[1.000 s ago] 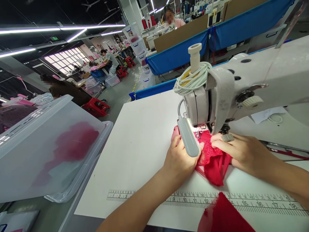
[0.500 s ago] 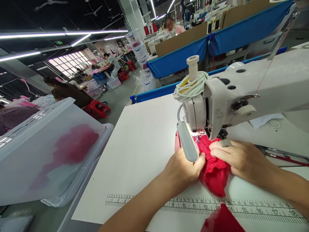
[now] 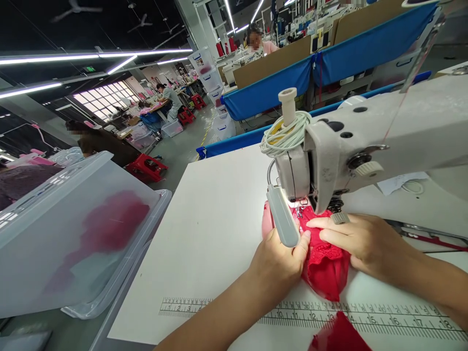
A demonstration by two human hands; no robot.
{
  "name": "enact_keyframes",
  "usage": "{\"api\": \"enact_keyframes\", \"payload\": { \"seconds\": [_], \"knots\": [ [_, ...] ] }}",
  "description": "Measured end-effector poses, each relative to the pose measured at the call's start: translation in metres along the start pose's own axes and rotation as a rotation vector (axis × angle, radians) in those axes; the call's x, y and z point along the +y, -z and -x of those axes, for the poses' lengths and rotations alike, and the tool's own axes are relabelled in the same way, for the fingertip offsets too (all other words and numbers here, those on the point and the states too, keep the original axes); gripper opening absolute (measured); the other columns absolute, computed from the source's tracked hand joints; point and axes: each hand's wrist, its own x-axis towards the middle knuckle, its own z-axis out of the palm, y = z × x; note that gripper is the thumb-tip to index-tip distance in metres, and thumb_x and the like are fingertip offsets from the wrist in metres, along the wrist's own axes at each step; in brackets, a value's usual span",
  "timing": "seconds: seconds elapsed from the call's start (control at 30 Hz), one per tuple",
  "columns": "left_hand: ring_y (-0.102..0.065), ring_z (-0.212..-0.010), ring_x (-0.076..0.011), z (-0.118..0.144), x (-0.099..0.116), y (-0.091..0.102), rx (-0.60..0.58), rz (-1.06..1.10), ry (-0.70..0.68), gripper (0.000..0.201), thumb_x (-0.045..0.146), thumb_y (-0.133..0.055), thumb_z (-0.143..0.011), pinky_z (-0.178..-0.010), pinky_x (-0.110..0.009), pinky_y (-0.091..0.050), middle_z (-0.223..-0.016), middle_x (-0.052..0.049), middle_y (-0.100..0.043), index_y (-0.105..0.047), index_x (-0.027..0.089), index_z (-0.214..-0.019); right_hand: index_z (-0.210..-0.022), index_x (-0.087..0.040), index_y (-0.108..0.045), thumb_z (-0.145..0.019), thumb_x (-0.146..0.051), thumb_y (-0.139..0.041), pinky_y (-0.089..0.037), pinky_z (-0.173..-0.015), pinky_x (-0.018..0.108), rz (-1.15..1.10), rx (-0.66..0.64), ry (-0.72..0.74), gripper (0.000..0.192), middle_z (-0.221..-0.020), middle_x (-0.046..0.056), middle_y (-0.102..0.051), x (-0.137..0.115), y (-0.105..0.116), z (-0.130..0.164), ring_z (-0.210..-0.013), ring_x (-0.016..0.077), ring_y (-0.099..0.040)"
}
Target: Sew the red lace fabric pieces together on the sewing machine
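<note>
two hands guide red lace fabric [image 3: 323, 265] under the sewing machine's [image 3: 365, 141] presser foot. far left, a translucent plastic bin [image 3: 73, 229] holds more red cloth. left hand [image 3: 278, 263] pinches the fabric's left edge behind the lamp [image 3: 283, 219]; right hand [image 3: 356, 241] presses it, fingers flat. stitching seems underway; next calls for feeding steadily.
</note>
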Motion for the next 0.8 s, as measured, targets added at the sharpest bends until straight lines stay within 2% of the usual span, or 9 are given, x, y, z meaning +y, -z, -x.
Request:
{"api": "enact_keyframes", "payload": {
  "seconds": [0.17,0.33,0.47,0.63,0.8],
  "knots": [
    [-0.068,-0.083,-0.0224,0.0009,0.0013,0.0013,0.01,0.005,0.014,0.034,0.003,-0.049,-0.088,-0.061,-0.034,-0.062,-0.091,-0.015,-0.072,-0.063,0.009,-0.118,-0.073,-0.021,-0.058,-0.055,0.004,-0.044,-0.028,-0.052,0.031,0.044,-0.001,0.03,0.034,-0.075,0.002,-0.07,-0.0036,0.0072,-0.006,-0.054,0.018,-0.043],
    [-0.068,-0.086,-0.0234,0.0018,0.0017,0.001,-0.002,-0.008,0.02,0.034,0.003,-0.05,-0.089,-0.06,-0.033,-0.061,-0.092,-0.014,-0.072,-0.064,0.011,-0.118,-0.076,-0.021,-0.06,-0.058,0.006,-0.044,-0.027,-0.052,0.03,0.061,0.001,0.029,0.036,-0.069,0.001,-0.069,-0.0061,0.0105,-0.0083,-0.053,0.0173,-0.043],
    [-0.068,-0.092,-0.0239,-0.0002,0.0018,0.0031,-0.004,-0.057,0.001,0.031,0.004,-0.053,-0.089,-0.069,-0.038,-0.063,-0.099,-0.016,-0.072,-0.065,0.011,-0.116,-0.071,-0.02,-0.059,-0.064,0.005,-0.045,-0.026,-0.05,0.03,0.055,0.021,0.016,0.03,-0.066,0.002,-0.068,-0.0066,0.0092,-0.0085,-0.05,0.0174,-0.04],
    [-0.067,-0.091,-0.0237,-0.0006,0.0019,0.0034,-0.005,-0.055,0.007,0.029,0.004,-0.054,-0.089,-0.075,-0.042,-0.063,-0.103,-0.015,-0.072,-0.066,0.012,-0.114,-0.07,-0.02,-0.058,-0.061,0.006,-0.044,-0.025,-0.049,0.03,0.064,0.02,0.019,0.031,-0.073,0.002,-0.071,-0.0066,0.0101,-0.009,-0.05,0.017,-0.04],
    [-0.068,-0.092,-0.0246,0.0024,0.0008,-0.0016,0.015,-0.037,-0.002,0.031,0.004,-0.053,-0.089,-0.08,-0.047,-0.062,-0.099,-0.016,-0.072,-0.065,0.009,-0.118,-0.072,-0.02,-0.06,-0.06,0.005,-0.043,-0.026,-0.049,0.03,0.075,0.027,0.028,0.033,-0.071,0.002,-0.071,-0.0075,0.0107,-0.0089,-0.049,0.0176,-0.04]
  ]
}}
